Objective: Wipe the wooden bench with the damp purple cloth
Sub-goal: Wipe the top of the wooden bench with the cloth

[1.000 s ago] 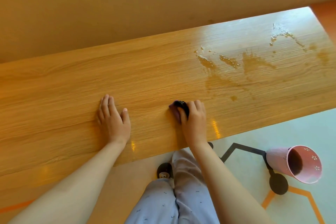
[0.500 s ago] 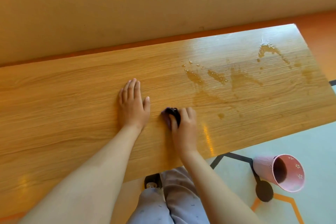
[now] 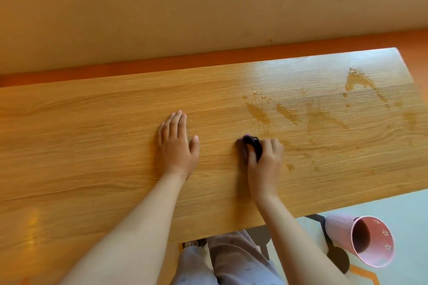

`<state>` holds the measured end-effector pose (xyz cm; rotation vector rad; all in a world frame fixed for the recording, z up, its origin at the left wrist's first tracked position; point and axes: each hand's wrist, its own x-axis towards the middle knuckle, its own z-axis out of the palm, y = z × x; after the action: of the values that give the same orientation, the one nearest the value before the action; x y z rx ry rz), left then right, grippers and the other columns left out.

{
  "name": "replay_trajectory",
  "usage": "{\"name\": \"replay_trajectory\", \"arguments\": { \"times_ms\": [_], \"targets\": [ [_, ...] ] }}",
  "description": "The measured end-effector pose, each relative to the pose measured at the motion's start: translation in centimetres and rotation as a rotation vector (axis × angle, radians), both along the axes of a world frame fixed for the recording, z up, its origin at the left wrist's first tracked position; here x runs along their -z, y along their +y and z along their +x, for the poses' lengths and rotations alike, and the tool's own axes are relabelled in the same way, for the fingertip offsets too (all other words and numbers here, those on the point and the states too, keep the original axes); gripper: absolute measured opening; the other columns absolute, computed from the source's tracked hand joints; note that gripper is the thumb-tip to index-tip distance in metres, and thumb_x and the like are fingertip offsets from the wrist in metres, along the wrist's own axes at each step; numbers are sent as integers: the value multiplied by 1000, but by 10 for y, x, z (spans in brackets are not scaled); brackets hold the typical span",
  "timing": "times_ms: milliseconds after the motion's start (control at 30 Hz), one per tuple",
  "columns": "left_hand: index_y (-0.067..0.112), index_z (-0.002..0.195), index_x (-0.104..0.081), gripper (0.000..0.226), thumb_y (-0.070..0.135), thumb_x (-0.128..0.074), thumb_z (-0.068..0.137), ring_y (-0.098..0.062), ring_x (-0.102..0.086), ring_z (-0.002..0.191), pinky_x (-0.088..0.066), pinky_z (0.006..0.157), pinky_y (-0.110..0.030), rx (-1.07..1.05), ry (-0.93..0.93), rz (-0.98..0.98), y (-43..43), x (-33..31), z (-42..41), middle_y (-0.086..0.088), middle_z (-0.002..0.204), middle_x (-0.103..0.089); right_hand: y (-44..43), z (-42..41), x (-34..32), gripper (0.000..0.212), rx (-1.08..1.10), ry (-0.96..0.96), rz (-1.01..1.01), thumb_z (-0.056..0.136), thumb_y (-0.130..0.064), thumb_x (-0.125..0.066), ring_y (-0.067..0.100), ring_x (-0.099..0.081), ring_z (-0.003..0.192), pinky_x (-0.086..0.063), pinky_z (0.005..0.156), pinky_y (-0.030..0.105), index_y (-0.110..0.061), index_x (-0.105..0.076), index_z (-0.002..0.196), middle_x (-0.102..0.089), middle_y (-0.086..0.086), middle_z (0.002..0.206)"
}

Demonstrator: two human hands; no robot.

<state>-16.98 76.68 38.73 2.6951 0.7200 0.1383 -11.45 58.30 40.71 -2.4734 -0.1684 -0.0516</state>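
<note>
The wooden bench runs across the view from left to right. Wet streaks and droplets lie on its right half. My right hand presses a small bunched purple cloth onto the bench near the middle, just left of the wet patch; most of the cloth is hidden under the fingers. My left hand rests flat on the dry wood to the left of the cloth, fingers together, holding nothing.
A pink cup lies on its side on the pale floor below the bench's front edge at the right. A tan wall rises behind the bench. My legs show below the front edge.
My left hand has slid right along the bench, closer to the right hand. The right hand with the cloth stays at about the same spot near the wet streaks. The view has tilted down.
</note>
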Motion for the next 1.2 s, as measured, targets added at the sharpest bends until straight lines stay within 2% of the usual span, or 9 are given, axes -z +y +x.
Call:
{"name": "replay_trajectory", "arguments": {
  "times_ms": [100,200,333,500,800,933,1033,1133,1200],
  "targets": [
    [7,140,-41,63,39,-35,87,-26,-30,140,-18,117,-43,8,7,11,0,-2,1,-9,149,-38,45,-6,1,13,-193,-11,42,88,-15,-59,21,-42,83,-35,72,30,-6,-53,80,-52,8,86],
    [7,141,-41,63,39,-35,88,-25,-30,140,-16,117,-41,6,5,7,0,-1,1,-9,150,-38,48,12,0,22,-242,-25,76,89,-25,-54,19,-41,83,-34,72,27,-6,-54,79,-51,7,85],
    [7,140,-41,62,38,-37,87,-24,-30,139,-15,117,-40,2,-8,5,0,0,0,-8,149,-40,4,52,-2,12,-75,-6,77,87,-12,-60,22,-45,85,-40,75,34,-5,-54,81,-45,1,87],
    [8,142,-40,62,37,-39,87,-22,-27,141,-14,117,-40,-1,12,-12,2,-1,2,-7,150,-38,3,60,-2,7,34,7,13,86,-7,-60,23,-44,88,-39,76,33,-3,-54,85,-46,3,90],
    [9,142,-39,61,36,-39,88,-22,-28,141,-15,117,-41,5,45,0,1,-3,2,-7,150,-38,66,47,-3,26,-334,-6,115,90,-29,-51,19,-42,84,-37,72,27,-5,-56,81,-51,6,86],
    [10,143,-39,61,38,-37,89,-21,-27,141,-15,118,-41,-3,65,-17,2,-3,5,-6,151,-37,24,94,0,9,-118,3,67,84,-9,-61,28,-45,90,-41,79,39,-1,-56,85,-51,13,92],
    [10,143,-39,61,38,-37,89,-21,-26,142,-14,118,-41,-4,67,-21,2,-3,6,-6,151,-37,9,114,-2,7,-9,10,-2,84,-3,-60,29,-45,93,-37,81,34,0,-55,88,-51,14,94],
    [10,144,-38,61,38,-38,89,-21,-25,142,-15,118,-41,-4,66,-27,2,-4,3,-6,151,-36,30,100,-4,8,-25,15,10,83,-2,-61,27,-44,93,-35,80,28,-1,-55,88,-50,11,94],
    [10,144,-38,61,37,-38,89,-21,-25,143,-15,118,-42,-2,70,-25,2,-3,2,-5,152,-35,60,84,-1,7,-150,24,49,83,-5,-62,22,-43,90,-34,78,26,-3,-57,87,-51,10,92]
  ]
}}
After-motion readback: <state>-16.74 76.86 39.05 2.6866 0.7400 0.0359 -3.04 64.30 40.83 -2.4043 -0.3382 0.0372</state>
